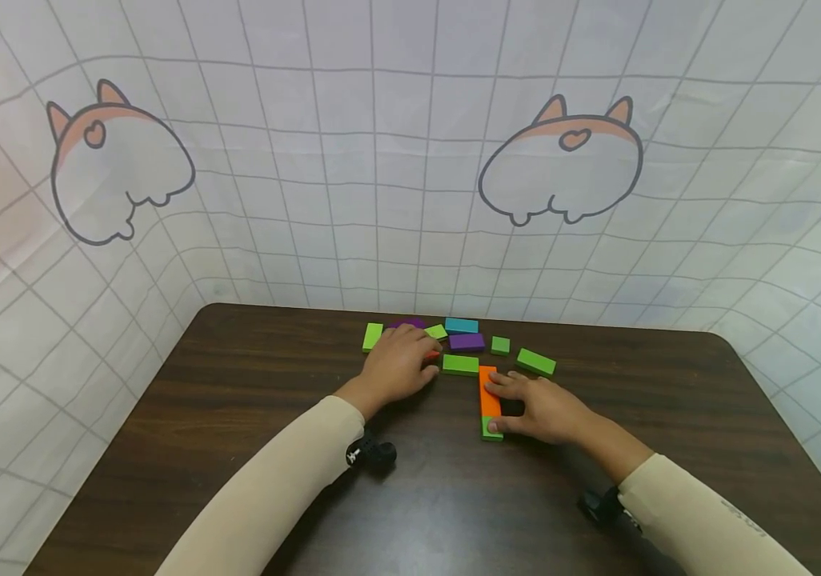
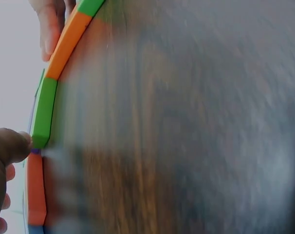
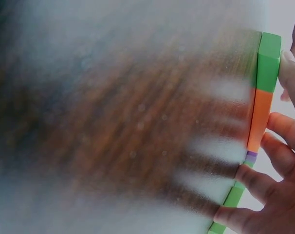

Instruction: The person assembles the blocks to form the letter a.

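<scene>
My left hand (image 1: 399,364) reaches over the blocks at the back, largely hiding a red block (image 1: 433,354). In the left wrist view, its thumb is against the end of a long green block (image 2: 44,112), with the other fingers behind the red block's side. My right hand (image 1: 547,408) is spread beside an orange block (image 1: 490,392) and a green block (image 1: 492,432) lying end to end. Its fingers touch the orange block and its thumb the green one. The right wrist view shows the fingers splayed, some tips low near the tabletop.
Behind lie a blue block (image 1: 462,326), a purple block (image 1: 466,342), another purple block (image 1: 410,323) and lime blocks (image 1: 372,337). A small green block (image 1: 500,346) and a longer green block (image 1: 536,362) lie right. A white gridded cloth (image 1: 410,160) surrounds the dark table (image 1: 238,384).
</scene>
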The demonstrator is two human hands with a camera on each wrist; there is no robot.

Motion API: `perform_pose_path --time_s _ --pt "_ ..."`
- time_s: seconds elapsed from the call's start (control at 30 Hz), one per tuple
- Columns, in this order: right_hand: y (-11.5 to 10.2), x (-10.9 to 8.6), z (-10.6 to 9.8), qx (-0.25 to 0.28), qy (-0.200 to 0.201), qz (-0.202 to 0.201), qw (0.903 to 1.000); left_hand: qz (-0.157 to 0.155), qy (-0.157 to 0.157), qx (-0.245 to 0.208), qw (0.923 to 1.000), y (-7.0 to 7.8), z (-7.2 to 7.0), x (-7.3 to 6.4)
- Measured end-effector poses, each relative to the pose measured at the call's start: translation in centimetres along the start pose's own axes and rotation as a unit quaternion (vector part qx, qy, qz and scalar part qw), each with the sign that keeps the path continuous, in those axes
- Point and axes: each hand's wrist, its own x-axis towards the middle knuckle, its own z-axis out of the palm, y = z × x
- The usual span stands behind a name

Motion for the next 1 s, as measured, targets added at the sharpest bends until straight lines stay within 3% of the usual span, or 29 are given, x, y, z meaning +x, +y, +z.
perform_pose_path --time_s 0.6,1.0 --pt "0.1 -0.1 0.2 -0.007 0.001 0.007 1.0000 -0.035 -0.016 0.021 0.9990 -2.4 0.0 -1.6" --pt "0.2 -0.1 0.3 -0.008 0.006 -0.003 0.9999 -0.011 0.003 0.029 0.9995 -2.8 -0.1 -1.9"
